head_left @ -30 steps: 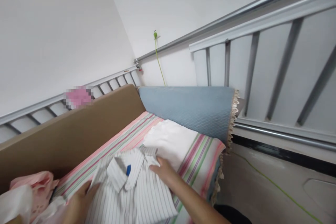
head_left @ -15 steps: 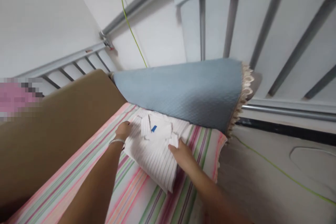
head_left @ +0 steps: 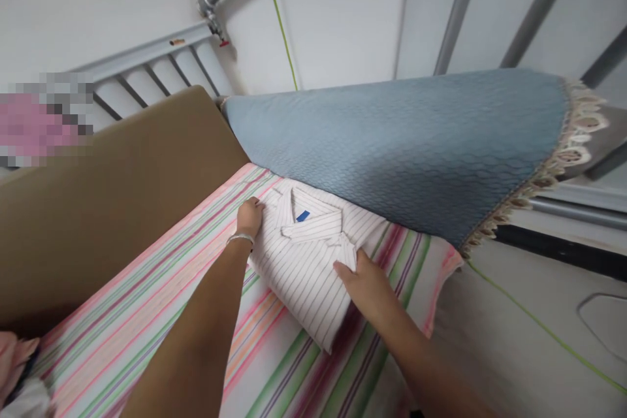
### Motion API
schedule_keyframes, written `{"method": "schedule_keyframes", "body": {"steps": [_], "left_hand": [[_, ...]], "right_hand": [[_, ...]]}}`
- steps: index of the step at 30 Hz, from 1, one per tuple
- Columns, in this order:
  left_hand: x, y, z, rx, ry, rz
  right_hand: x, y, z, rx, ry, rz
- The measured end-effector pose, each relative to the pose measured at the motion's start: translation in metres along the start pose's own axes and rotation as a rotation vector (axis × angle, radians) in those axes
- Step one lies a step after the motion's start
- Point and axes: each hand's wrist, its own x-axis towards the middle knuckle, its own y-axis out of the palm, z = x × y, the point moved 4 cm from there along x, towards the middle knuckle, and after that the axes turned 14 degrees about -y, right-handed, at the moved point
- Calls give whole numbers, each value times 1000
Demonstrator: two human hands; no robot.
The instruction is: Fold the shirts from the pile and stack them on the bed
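A white shirt [head_left: 306, 274] with thin dark stripes lies folded, its collar towards the blue backrest and a blue label showing inside the neck. My left hand [head_left: 249, 217], a bracelet on its wrist, is closed on the shirt's left edge near the shoulder; its fingertips are partly hidden. On the opposite side, my right hand [head_left: 365, 284] pinches the right edge, thumb on top and fingers underneath. Beneath the shirt spreads a striped cloth [head_left: 161, 313] in pink, green and white.
A blue quilted cover [head_left: 392, 137] with lace trim drapes over the backrest behind the shirt. To the left rises a brown armrest [head_left: 122, 196]. Crumpled clothes [head_left: 19, 366] lie at the lower left. Radiators [head_left: 157, 72] and a green cord [head_left: 279, 13] are by the wall.
My view has moved closer and tilted down, so the shirt appears larger and clothes show at the lower left. Both hands keep their hold on the shirt's sides.
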Motion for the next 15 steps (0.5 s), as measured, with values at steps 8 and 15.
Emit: {"method": "schedule_keyframes", "body": {"steps": [8, 15], "left_hand": [[-116, -4, -48, 74, 316, -113], [-185, 38, -50, 121, 390, 59]], "right_hand": [[7, -29, -26, 191, 157, 135], [-3, -50, 6, -223, -658, -396]]}}
